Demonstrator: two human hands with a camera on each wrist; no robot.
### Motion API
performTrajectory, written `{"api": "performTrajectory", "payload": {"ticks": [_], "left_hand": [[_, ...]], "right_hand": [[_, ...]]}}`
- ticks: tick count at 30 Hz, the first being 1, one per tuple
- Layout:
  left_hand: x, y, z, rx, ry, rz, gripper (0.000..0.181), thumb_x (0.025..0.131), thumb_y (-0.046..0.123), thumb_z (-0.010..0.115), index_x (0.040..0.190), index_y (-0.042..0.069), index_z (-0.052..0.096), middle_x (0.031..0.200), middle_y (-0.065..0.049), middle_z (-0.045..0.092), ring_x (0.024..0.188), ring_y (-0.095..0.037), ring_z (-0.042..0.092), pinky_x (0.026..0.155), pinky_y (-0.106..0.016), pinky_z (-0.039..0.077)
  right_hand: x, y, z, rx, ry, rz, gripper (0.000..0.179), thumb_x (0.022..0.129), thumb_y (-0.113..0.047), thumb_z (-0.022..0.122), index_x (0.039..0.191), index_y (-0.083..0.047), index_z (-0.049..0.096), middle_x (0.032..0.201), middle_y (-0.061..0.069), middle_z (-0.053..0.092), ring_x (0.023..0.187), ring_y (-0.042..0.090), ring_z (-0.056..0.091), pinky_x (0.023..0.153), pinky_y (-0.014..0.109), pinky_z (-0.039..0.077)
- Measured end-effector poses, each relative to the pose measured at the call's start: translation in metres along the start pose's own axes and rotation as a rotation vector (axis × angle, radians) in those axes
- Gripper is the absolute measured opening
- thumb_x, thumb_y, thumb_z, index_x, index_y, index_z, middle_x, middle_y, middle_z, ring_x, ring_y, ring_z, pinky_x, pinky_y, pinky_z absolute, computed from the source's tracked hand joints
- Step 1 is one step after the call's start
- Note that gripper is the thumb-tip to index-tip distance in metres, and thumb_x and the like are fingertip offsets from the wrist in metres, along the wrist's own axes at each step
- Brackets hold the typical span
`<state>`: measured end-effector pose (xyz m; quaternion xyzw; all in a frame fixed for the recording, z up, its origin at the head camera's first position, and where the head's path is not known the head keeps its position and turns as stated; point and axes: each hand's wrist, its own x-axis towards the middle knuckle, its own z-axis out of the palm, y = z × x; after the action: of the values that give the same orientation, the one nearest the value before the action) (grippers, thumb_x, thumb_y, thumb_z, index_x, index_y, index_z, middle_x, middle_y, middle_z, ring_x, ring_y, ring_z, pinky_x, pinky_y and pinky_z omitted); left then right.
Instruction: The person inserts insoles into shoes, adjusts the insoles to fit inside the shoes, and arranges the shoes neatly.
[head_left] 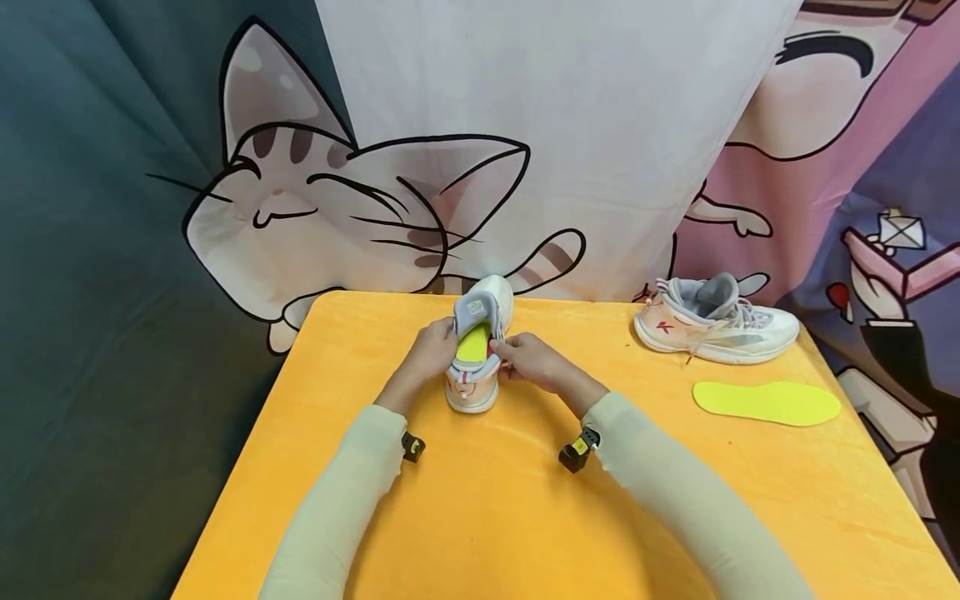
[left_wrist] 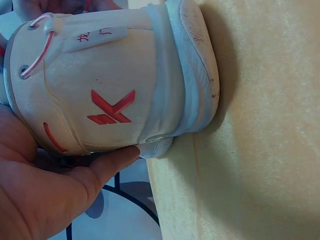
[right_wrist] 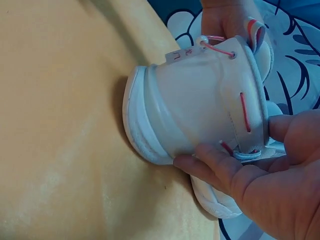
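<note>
A white and pale peach sneaker [head_left: 470, 392] stands on the table between both hands, its heel toward me and toe pointing away. Inside its opening lies a yellow-green insole [head_left: 473, 343]. On the left side of the collar, my left hand [head_left: 432, 350] grips the shoe; in the left wrist view a finger lies along its side below the red logo [left_wrist: 111, 107]. My right hand [head_left: 534, 362] holds the right side, with the thumb at the collar edge and fingers [right_wrist: 212, 162] against the outer wall in the right wrist view. The insole's far end is hidden inside the shoe.
A second matching sneaker [head_left: 716, 321] stands at the table's back right, toe to the right. In front of it a yellow-green insole [head_left: 767, 403] lies flat. The yellow-covered table [head_left: 480, 517] ends at a printed cartoon curtain [head_left: 585, 100] behind.
</note>
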<state>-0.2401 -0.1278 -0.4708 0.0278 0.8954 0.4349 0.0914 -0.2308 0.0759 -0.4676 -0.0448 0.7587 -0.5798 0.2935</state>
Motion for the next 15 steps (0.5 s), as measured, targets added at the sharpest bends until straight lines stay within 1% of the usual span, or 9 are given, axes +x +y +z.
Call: {"api": "performTrajectory", "payload": {"ticks": [6,8,10,11,13,15], "left_hand": [[0.000,-0.006,-0.001,-0.007,-0.001,0.022,0.043,0.107,0.017,0.038,0.141,-0.002,0.055,0.135,-0.022,0.063,0.120,-0.032,0.060,0.109,-0.051,0.048],[0.001,-0.009,-0.001,-0.020,0.001,0.032,0.043,0.107,0.018,0.038,0.141,-0.002,0.055,0.134,-0.022,0.064,0.119,-0.032,0.060,0.108,-0.052,0.048],[0.002,-0.011,0.000,-0.026,0.007,0.041,0.044,0.107,0.019,0.037,0.142,-0.001,0.055,0.134,-0.022,0.064,0.120,-0.032,0.060,0.108,-0.051,0.048],[0.002,-0.012,0.000,-0.030,0.011,0.044,0.044,0.108,0.020,0.037,0.143,-0.001,0.055,0.134,-0.021,0.064,0.120,-0.032,0.060,0.109,-0.052,0.048],[0.001,-0.013,0.000,-0.037,0.017,0.046,0.045,0.108,0.021,0.037,0.145,0.001,0.054,0.136,-0.021,0.063,0.123,-0.033,0.059,0.111,-0.052,0.046],[0.001,-0.013,0.000,-0.043,0.021,0.044,0.046,0.108,0.022,0.037,0.147,0.002,0.053,0.139,-0.020,0.062,0.126,-0.032,0.058,0.113,-0.052,0.044]], "right_hand": [[0.001,0.005,-0.004,-0.011,-0.019,0.001,0.046,0.112,-0.033,0.042,0.116,0.005,0.067,0.094,0.007,0.062,0.089,0.024,0.055,0.090,0.038,0.051],[0.000,0.007,-0.006,-0.013,-0.025,-0.004,0.046,0.112,-0.035,0.042,0.120,0.005,0.066,0.098,0.010,0.062,0.090,0.024,0.054,0.088,0.036,0.051],[0.000,0.010,-0.008,-0.017,-0.029,-0.011,0.047,0.112,-0.036,0.042,0.126,0.004,0.064,0.106,0.012,0.064,0.095,0.024,0.057,0.089,0.033,0.052],[-0.001,0.011,-0.009,-0.018,-0.033,-0.014,0.048,0.112,-0.036,0.042,0.130,0.004,0.063,0.112,0.014,0.064,0.099,0.025,0.059,0.092,0.033,0.053],[-0.002,0.014,-0.010,-0.002,-0.043,-0.016,0.050,0.112,-0.036,0.041,0.138,0.004,0.058,0.126,0.017,0.064,0.113,0.028,0.062,0.101,0.036,0.053],[-0.004,0.016,-0.012,0.028,-0.049,-0.015,0.052,0.112,-0.035,0.041,0.146,0.004,0.051,0.140,0.019,0.060,0.130,0.034,0.058,0.111,0.042,0.049]]}}
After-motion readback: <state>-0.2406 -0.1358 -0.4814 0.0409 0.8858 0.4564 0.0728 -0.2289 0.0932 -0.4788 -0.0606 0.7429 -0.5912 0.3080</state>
